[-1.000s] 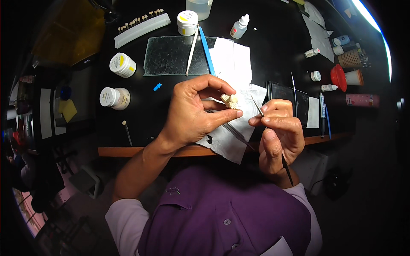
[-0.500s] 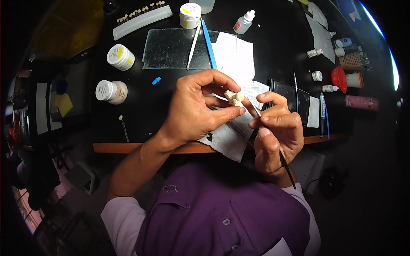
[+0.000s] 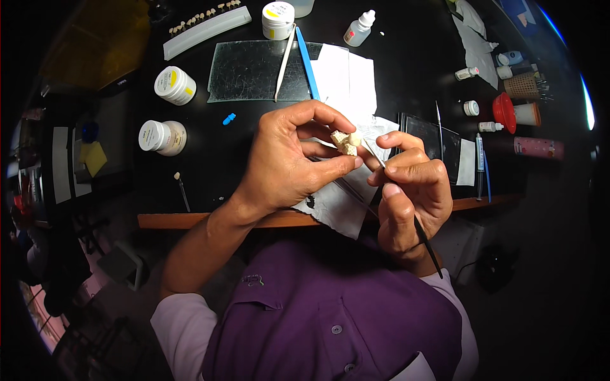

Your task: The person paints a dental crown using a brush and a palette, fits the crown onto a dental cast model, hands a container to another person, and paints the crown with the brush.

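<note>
Currently, the black worktop (image 3: 210, 162) carries everything; its wooden front edge runs below both hands. Toward the back lies a scratched glass slab (image 3: 244, 73), with a sheet of white paper (image 3: 356, 86) at its right. A crumpled tissue (image 3: 333, 206) lies under the hands and hangs over the front edge.

Left hand (image 3: 286, 152): thumb and fingers clamped on the work. Right hand (image 3: 413, 197): fingers closed, pen-fashion, on a black-handled, fine-tipped brush (image 3: 429, 249).

White screw-lid jar (image 3: 175, 86) stands left of the slab, apart from the hands.

Cream textured block (image 3: 345, 149): in the left fingertips, raised above the tissue. Tooth-shaped piece (image 3: 354, 138): on the block, on the side facing the brush. Tip is at or just beside this piece; contact cannot be told.

Judgement: step in hand looks like fine brush detailing of the tooth-shaped piece. Next move calls for a steady left pinch and a light, controlled tip stroke, without tilting the block.
</note>
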Demonstrator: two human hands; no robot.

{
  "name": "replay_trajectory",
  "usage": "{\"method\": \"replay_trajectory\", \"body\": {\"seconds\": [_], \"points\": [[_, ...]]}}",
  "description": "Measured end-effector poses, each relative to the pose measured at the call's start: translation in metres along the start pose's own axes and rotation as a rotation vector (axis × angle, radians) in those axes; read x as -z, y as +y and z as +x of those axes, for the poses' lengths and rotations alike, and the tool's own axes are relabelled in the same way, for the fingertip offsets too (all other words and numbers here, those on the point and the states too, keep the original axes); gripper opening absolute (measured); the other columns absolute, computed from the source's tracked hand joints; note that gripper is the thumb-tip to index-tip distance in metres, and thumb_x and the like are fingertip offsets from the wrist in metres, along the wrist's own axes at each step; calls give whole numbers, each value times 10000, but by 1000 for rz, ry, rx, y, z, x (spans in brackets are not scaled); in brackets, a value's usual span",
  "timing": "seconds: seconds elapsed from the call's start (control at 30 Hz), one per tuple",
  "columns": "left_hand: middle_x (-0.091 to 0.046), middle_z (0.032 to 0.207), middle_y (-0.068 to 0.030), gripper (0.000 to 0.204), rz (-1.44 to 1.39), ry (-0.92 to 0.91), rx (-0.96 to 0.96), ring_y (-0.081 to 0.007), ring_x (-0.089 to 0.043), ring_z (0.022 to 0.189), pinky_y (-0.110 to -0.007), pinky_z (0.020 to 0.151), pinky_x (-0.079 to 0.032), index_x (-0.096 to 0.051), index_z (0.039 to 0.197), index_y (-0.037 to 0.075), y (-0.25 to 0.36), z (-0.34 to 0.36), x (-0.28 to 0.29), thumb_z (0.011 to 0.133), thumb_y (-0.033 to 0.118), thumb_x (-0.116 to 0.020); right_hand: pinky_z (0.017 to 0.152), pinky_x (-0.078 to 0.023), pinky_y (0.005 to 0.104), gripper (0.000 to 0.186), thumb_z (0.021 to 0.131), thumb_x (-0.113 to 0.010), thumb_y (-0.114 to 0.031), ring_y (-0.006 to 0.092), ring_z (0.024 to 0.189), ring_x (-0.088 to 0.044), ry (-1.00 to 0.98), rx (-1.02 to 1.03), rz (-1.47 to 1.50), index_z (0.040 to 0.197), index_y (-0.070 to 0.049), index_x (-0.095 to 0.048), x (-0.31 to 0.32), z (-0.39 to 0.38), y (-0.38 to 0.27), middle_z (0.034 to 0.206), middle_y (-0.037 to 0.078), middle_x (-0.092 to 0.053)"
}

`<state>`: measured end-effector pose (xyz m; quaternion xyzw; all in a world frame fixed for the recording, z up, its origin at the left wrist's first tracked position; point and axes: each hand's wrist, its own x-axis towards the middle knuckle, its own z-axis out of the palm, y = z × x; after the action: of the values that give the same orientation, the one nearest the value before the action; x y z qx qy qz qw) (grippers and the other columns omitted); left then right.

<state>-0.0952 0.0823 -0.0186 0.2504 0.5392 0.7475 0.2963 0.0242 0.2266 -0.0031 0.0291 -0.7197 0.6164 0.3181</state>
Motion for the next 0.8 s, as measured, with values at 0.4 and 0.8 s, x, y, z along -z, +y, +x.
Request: {"method": "replay_trajectory", "body": {"seconds": [0.4, 0.8], "points": [[-674, 1060, -125, 335, -5, -4, 11, -214, -742, 998, -312, 885, -640, -645, 1075, -42, 0, 1, -1, 794, -153, -791, 946, -509, 425, 113, 851, -573, 6, 310, 1094, -610, -7, -25, 24, 959, 36, -592, 0, 0, 0, 761, 123, -638], [-681, 1056, -132, 340, 12, -5, 12, -222, -743, 1006, -318, 885, -640, -646, 1087, -44, 1, 2, -1, 797, -152, -786, 935, -506, 414, 105, 884, -587, -13, 308, 1099, -609, -5, -10, 33, 973, 43, -590, 1, -1, 3, 766, 130, -632]]}}
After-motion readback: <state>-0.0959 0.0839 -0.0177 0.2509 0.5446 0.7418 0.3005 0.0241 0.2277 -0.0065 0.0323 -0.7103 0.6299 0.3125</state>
